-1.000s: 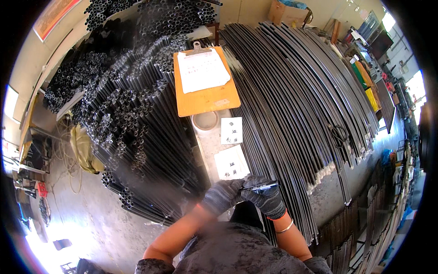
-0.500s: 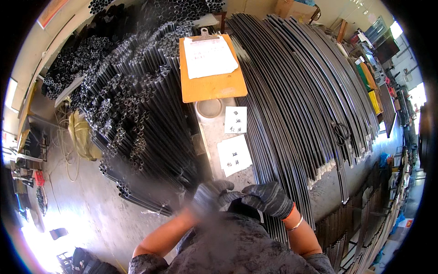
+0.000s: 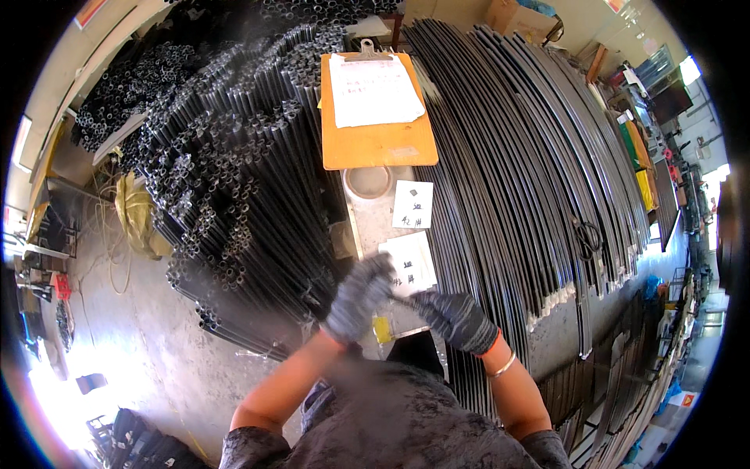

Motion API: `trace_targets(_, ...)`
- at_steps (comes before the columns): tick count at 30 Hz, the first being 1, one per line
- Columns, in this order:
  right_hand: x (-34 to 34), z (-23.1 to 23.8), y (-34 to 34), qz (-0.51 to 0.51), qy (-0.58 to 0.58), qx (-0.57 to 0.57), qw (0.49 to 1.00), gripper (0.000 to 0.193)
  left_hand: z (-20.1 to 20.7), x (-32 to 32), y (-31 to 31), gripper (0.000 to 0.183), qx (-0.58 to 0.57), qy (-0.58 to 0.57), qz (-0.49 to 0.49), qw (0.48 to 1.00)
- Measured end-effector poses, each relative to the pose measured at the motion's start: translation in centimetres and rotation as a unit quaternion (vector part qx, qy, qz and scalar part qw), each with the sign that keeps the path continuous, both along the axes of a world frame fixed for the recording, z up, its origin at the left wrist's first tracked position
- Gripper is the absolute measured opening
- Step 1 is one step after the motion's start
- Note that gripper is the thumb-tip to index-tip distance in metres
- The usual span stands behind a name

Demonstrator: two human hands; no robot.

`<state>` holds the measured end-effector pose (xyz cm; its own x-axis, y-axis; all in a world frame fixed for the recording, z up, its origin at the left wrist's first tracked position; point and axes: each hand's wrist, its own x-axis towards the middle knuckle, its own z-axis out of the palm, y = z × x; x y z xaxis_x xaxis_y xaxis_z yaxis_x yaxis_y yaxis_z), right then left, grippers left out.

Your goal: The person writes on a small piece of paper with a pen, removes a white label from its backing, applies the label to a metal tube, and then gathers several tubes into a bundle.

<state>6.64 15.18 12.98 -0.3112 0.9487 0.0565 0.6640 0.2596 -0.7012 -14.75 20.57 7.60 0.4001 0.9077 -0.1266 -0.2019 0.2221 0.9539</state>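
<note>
Both of my hands wear dark grey knit gloves with orange cuffs and meet above the near end of a narrow light tabletop (image 3: 371, 223). My left hand (image 3: 358, 298) points up and away, its fingers smeared by motion. My right hand (image 3: 462, 322) has its fingers pressed together toward the left hand. A thin dark bit shows between the two, and I cannot make out whether it is glove fabric or a separate thing. Just beyond lie two white handwritten cards, a nearer card (image 3: 418, 262) partly behind my left fingers and a farther card (image 3: 412, 205).
An orange clipboard (image 3: 380, 146) with white paper lies farther up, beside a tape roll (image 3: 368, 183). Black tubes (image 3: 258, 164) are stacked on the left, long dark bars (image 3: 500, 172) on the right. Black-handled scissors (image 3: 586, 237) rest on the bars. A yellow piece (image 3: 382, 329) sits near my body.
My left hand has risen and turned upward, now overlapping the nearer card's edge. My right hand has shifted slightly. The yellow piece has come into sight, and the view has moved a little.
</note>
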Motion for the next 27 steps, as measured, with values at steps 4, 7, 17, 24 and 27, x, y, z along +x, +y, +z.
trace_targets(4,2.5,-3.5,4.1,-0.098,0.017,0.108,0.989,0.032,-10.6,-2.2,7.5,0.058,0.073,0.201,0.138,0.967)
trace_targets(7,2.9,-3.0,8.2,-0.164,-0.148,0.040,0.974,0.037,-6.8,-1.1,11.1,0.067,0.008,0.251,0.096,0.963)
trace_targets(17,2.0,0.8,15.4,-0.150,-0.277,0.264,0.912,0.046,-8.9,-1.7,15.2,0.057,0.048,0.325,0.003,0.944)
trace_targets(24,0.7,0.8,20.7,-0.077,-0.362,0.275,0.887,0.049,-4.5,-3.1,13.8,0.030,0.235,0.429,-0.011,0.872)
trace_targets(27,1.5,0.0,20.3,-0.072,-0.313,0.351,0.880,0.028,-2.4,-3.5,13.1,0.024,0.262,0.452,-0.041,0.852)
